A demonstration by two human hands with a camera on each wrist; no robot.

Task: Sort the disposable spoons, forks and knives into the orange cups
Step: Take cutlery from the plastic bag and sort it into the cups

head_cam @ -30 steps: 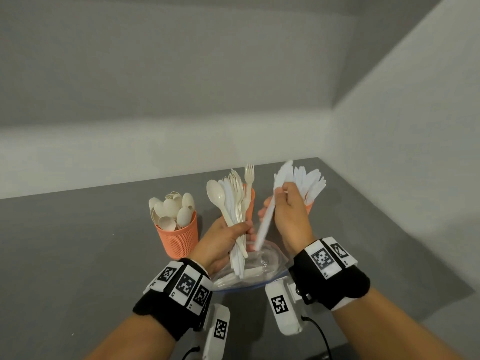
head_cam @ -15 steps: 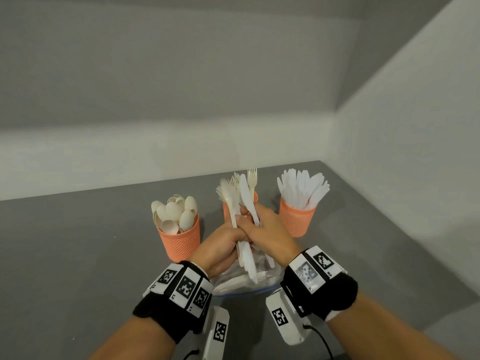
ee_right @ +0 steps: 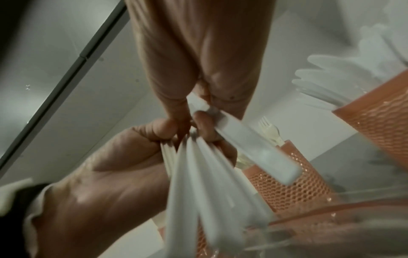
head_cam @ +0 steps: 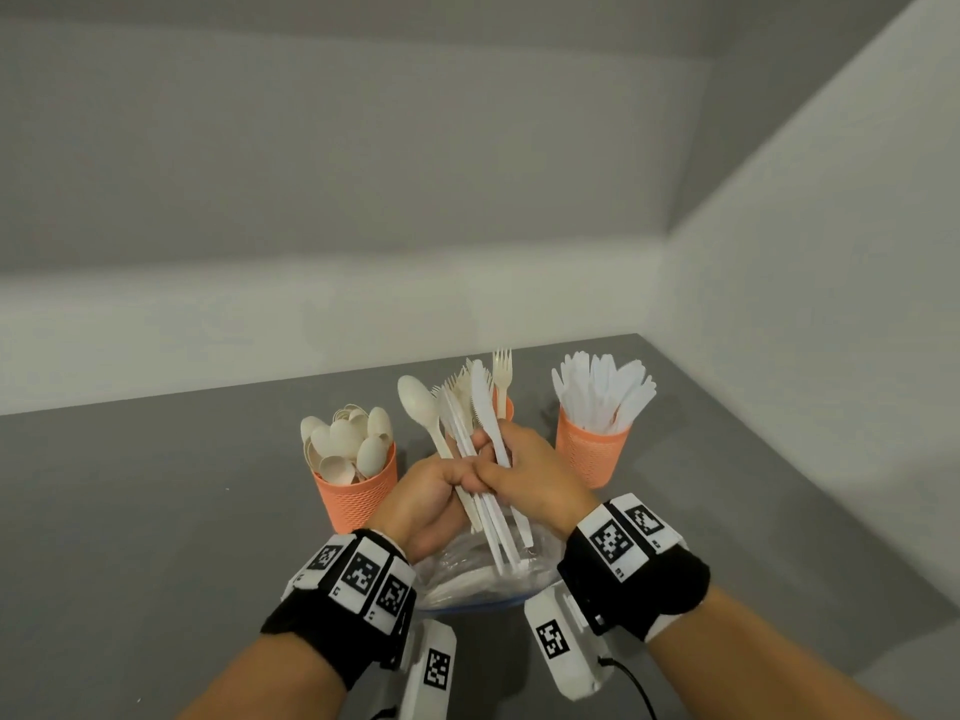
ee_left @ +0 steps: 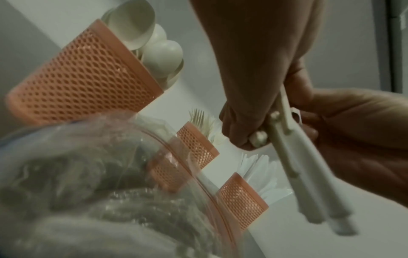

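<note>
Cutlery is the item under review: we find a mixed bundle (head_cam: 467, 459) of forks, knives and one spoon (head_cam: 418, 400) standing upright in the left hand (head_cam: 426, 501), whose grip is closed round the handles above a clear plastic bag (head_cam: 467, 579) on the table (head_cam: 156, 511). The right hand (head_cam: 535, 483) pinches a white knife (head_cam: 485, 407) by its handle, part drawn from the bundle; the right wrist view confirms thumb and finger clamped on that handle.

We judge the sort well advanced but unfinished. The left cup (head_cam: 356, 488) is full of spoons, the middle cup (head_cam: 506, 407), mostly hidden behind the bundle, shows forks, and the right cup (head_cam: 592, 449) holds a fan of knives. What remains, as far as we can see, is the bundle in hand and further white pieces lying in the bag; their count we cannot tell.

Against the frame one second earlier, the right hand has left the knife cup, where it held a knife at the rim, and has returned to the bundle for another. The spoon, hidden half a second ago, shows again at the bundle's left edge.
</note>
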